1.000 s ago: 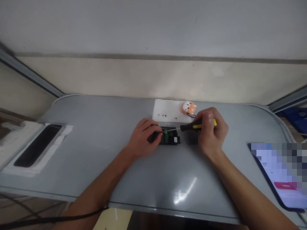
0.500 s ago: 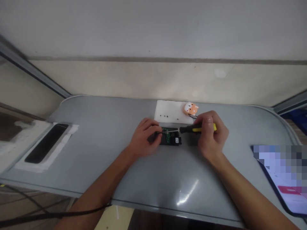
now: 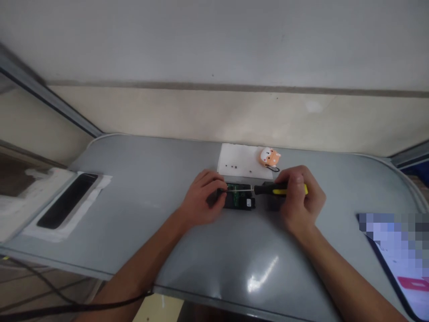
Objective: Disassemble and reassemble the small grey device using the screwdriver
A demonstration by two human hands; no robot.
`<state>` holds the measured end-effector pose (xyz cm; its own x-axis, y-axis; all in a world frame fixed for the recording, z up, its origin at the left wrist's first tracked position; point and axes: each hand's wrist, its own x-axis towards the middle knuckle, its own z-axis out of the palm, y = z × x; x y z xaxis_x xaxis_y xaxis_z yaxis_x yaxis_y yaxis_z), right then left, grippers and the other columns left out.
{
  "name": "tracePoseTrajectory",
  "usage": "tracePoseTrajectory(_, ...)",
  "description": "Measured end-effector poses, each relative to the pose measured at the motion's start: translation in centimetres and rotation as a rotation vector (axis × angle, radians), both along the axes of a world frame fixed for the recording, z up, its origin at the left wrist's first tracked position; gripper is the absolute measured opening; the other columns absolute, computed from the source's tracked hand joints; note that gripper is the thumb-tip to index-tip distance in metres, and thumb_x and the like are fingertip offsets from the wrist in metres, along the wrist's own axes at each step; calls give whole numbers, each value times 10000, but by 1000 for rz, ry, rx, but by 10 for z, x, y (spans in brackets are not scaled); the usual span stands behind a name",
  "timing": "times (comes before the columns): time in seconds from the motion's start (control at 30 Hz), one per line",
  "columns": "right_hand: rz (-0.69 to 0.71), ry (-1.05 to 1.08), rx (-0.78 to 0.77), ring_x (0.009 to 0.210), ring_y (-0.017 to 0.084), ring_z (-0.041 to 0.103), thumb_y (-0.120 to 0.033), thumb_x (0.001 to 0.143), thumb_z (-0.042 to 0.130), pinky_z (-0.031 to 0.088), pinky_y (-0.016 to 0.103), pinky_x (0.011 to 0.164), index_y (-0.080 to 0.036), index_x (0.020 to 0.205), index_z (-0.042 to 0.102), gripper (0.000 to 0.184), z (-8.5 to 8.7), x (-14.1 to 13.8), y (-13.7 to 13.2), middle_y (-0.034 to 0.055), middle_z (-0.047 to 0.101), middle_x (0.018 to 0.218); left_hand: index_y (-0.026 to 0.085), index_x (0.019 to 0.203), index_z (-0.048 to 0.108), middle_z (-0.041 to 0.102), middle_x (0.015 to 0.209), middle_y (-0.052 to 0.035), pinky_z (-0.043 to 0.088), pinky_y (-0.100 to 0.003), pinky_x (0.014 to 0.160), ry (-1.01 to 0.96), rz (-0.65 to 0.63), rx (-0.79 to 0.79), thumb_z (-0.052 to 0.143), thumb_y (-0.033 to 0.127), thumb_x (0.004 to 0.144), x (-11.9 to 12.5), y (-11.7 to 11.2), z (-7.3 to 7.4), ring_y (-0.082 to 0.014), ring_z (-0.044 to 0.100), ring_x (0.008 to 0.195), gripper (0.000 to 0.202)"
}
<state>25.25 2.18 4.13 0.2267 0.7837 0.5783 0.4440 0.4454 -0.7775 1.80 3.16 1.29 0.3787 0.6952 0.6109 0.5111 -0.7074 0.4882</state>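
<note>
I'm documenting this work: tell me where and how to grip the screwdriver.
Probably best by its thick black-and-yellow handle, from the right, as the right hand has it: the screwdriver runs sideways, its slim metal shaft pointing left over the open black device towards the left hand.

head | single view | near, above desk (image 3: 147, 174) | forward-down, toward wall (image 3: 187, 109)

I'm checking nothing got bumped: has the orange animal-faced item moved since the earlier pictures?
No. Judged against the white sheet, the orange animal-faced item sits at the same right-hand end; both shift together in the picture because the camera moved.
</note>
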Motion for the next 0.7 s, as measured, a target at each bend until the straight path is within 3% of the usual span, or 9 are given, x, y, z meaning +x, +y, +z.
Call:
tracePoseTrajectory(0.5,13,41,-46,607,129,525,-492,1060,488,413,261,504,-217,735,625,447,-3,3,2,11,571,695,223,971,630,682,976,-59,532,-409,841,24,-23,-3,634,76,857,0,0,1,-215,610,908,187)
tracePoseTrajectory(0.7,25,39,60,695,152,555,-446,958,672,453,301,599,-240,877,619,228,6,-1,-1,4,600,772,231,980,654,707,976,-50,532,-409,871,57,-37,39,666,102,861,9,-6,2,-214,642,914,175)
